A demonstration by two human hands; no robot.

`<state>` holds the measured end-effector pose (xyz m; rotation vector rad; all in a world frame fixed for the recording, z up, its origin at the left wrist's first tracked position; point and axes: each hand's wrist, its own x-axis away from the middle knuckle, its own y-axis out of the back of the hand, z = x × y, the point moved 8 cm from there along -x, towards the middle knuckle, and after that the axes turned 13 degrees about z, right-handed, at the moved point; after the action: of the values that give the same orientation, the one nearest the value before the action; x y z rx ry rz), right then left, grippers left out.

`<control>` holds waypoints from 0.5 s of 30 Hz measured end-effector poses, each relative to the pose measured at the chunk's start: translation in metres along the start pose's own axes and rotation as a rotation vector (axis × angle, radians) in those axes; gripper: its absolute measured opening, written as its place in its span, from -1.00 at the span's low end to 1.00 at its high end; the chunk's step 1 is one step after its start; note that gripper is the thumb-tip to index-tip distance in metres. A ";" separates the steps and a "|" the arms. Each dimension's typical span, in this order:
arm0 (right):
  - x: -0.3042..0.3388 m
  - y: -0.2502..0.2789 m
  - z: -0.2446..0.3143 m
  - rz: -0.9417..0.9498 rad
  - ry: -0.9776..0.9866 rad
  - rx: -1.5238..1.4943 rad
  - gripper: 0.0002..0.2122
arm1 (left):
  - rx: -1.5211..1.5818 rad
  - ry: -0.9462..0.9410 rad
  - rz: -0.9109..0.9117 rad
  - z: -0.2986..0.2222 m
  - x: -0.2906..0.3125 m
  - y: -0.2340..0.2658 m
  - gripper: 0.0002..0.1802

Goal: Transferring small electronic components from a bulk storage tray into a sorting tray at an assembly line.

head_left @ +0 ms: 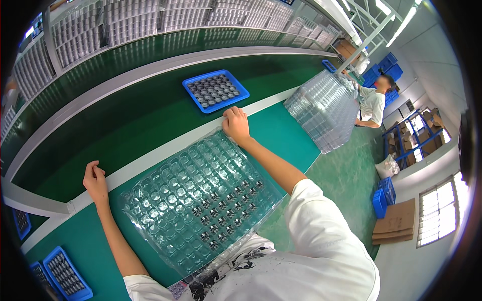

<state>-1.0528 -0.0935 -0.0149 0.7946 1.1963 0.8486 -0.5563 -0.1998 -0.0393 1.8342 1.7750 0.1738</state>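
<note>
On the green worktop in front of me lies a clear plastic blister tray [186, 188] with rows of round pockets. Small dark-and-silver parts [223, 206] sit in several pockets on its near right side; the other visible pockets hold none. My left hand [95, 183] rests by the pale rail, left of the tray, its fingers loosely bent and apart with nothing in them. Beside the tray's far corner, my right hand [236, 125] lies at the rail with its fingers curled in, and I see nothing in it. A blue tray [240, 89] of round dark parts is just beyond, on the dark green belt.
A tall stack of clear trays [325, 110] stands at the worktop's right end, with a person [372, 105] behind it. Blue trays of parts [68, 273] are at the lower left. Shelves of stacked clear trays [135, 25] line the far side beyond the belt [135, 113].
</note>
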 end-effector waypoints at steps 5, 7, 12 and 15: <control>0.001 0.001 0.002 -0.010 0.007 0.003 -0.89 | 0.011 0.008 0.001 0.003 0.000 0.000 -0.79; 0.001 0.001 0.002 -0.010 0.009 0.005 -0.89 | 0.013 0.009 0.006 0.002 0.000 0.000 -0.79; 0.001 0.003 0.001 -0.028 0.004 0.012 -0.88 | 0.010 0.002 0.003 -0.001 0.000 -0.001 -0.79; 0.001 0.004 0.003 -0.044 0.017 0.007 -0.89 | 0.005 -0.005 0.005 0.001 0.000 -0.001 -0.79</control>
<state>-1.0505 -0.0905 -0.0111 0.7660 1.2284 0.8171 -0.5566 -0.2002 -0.0400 1.8410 1.7693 0.1659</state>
